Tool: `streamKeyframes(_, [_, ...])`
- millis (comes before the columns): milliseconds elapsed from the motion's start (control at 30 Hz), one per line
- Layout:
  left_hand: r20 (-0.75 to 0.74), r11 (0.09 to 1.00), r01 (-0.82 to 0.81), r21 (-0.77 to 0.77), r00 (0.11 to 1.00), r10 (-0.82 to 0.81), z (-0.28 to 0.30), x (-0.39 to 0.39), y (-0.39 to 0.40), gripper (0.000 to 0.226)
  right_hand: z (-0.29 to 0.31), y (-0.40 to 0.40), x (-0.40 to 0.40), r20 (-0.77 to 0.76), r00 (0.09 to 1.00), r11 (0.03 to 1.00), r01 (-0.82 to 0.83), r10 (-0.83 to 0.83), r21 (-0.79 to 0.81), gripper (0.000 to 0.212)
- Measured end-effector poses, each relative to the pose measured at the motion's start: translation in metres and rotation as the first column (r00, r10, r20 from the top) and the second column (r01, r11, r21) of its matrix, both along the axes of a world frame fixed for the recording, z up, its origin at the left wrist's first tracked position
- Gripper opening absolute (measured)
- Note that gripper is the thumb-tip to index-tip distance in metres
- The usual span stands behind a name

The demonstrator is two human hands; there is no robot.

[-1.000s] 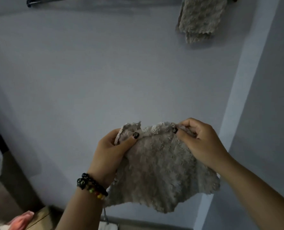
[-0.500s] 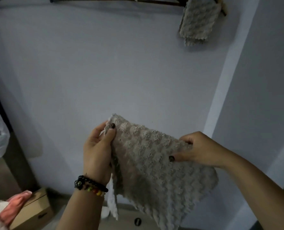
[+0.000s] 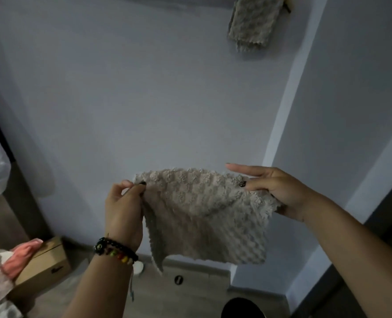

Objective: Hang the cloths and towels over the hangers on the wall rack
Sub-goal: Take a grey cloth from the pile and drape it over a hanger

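Beige cloth [image 3: 204, 214] pinched at top corners by left hand [image 3: 123, 207] and right hand [image 3: 279, 191].

Single head view — looks forward at wall [image 3: 144, 99], tilted down; hands close, low in frame.

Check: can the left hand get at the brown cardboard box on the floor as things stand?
Probably not yet. The left hand pinches a corner of the beige textured cloth, so it is occupied, and the brown cardboard box sits well below it, partly under pink fabric.
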State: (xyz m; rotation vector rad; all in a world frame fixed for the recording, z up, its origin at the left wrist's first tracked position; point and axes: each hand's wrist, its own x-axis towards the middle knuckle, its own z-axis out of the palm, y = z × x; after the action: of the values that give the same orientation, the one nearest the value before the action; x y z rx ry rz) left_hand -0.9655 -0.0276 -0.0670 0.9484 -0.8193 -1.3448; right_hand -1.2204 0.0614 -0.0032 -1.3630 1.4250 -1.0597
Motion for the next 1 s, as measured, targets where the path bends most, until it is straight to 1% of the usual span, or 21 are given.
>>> streamKeyframes(33, [0.025,1.000,0.012,-0.018,1.000,-0.012,0.000,0.000,0.001,0.028,-0.001,-0.001,0.004,0.086,0.996,1.000,-0.020,0.020,0.005,0.045])
streamKeyframes(67, [0.055,0.999,0.031,-0.039,0.998,-0.029,0.001,0.001,0.001,0.029,-0.002,-0.003,0.009,0.128,0.991,0.999,-0.042,0.041,0.008,0.042])
streamKeyframes(133, [0.079,0.994,0.087,-0.069,0.994,-0.082,0.006,0.000,-0.002,0.032,-0.001,-0.010,0.017,0.150,0.985,0.995,-0.091,0.086,0.029,0.034])
streamKeyframes(200, [0.040,0.987,0.135,-0.083,0.990,-0.132,0.014,0.000,-0.009,0.034,0.005,-0.020,0.025,0.151,0.976,0.984,-0.166,0.156,0.060,0.032])
streamKeyframes(267, [0.020,0.978,0.185,-0.096,0.983,-0.184,0.024,-0.002,-0.018,0.033,0.013,-0.033,0.033,0.097,0.973,0.975,-0.214,0.207,0.067,0.029])
streamKeyframes(333, [0.048,0.963,0.230,-0.137,0.973,-0.226,0.033,-0.004,-0.031,0.032,0.021,-0.049,0.042,0.012,0.968,0.966,-0.250,0.249,0.060,0.024])
streamKeyframes(367, [0.056,0.954,0.250,-0.165,0.968,-0.244,0.038,-0.004,-0.038,0.032,0.025,-0.058,0.048,-0.047,0.965,0.965,-0.257,0.259,0.045,0.025])
streamKeyframes(433, [0.070,0.932,0.285,-0.224,0.958,-0.277,0.047,-0.002,-0.055,0.032,0.030,-0.078,0.063,-0.182,0.963,0.978,-0.206,0.199,-0.017,0.029])
streamKeyframes(500, [0.067,0.908,0.312,-0.281,0.950,-0.306,0.052,0.004,-0.075,0.033,0.032,-0.100,0.077,-0.278,0.960,0.987,-0.084,0.044,-0.137,0.023])
streamKeyframes(567, [0.042,0.877,0.350,-0.329,0.933,-0.356,0.053,0.013,-0.094,0.033,0.032,-0.122,0.090,-0.350,0.930,0.959,0.010,-0.113,-0.283,0.014])
streamKeyframes(633, [0.033,0.839,0.400,-0.369,0.908,-0.418,0.050,0.022,-0.114,0.031,0.029,-0.144,0.097,-0.379,0.899,0.912,0.053,-0.221,-0.406,0.007])
streamKeyframes(700, [0.046,0.805,0.445,-0.393,0.884,-0.466,0.045,0.029,-0.135,0.033,0.024,-0.165,0.099,-0.405,0.859,0.846,0.058,-0.313,-0.530,0.008])
streamKeyframes(800, [0.075,0.777,0.481,-0.406,0.865,-0.496,0.039,0.028,-0.163,0.045,0.014,-0.195,0.097,-0.451,0.769,0.724,0.023,-0.454,-0.690,0.010])
streamKeyframes(833, [0.072,0.774,0.487,-0.405,0.861,-0.504,0.038,0.025,-0.170,0.047,0.012,-0.203,0.095,-0.435,0.763,0.699,0.030,-0.478,-0.715,0.009])
streamKeyframes(900, [0.063,0.769,0.495,-0.404,0.854,-0.516,0.038,0.017,-0.183,0.049,0.010,-0.217,0.089,-0.385,0.790,0.685,0.059,-0.477,-0.727,0.011])
streamKeyframes(933, [0.057,0.766,0.502,-0.402,0.849,-0.526,0.038,0.012,-0.188,0.049,0.011,-0.223,0.085,-0.360,0.820,0.695,0.063,-0.446,-0.716,0.013])
streamKeyframes(1000, [0.049,0.768,0.503,-0.396,0.847,-0.530,0.038,0.001,-0.200,0.047,0.012,-0.234,0.079,-0.286,0.905,0.745,0.048,-0.314,-0.666,0.014])
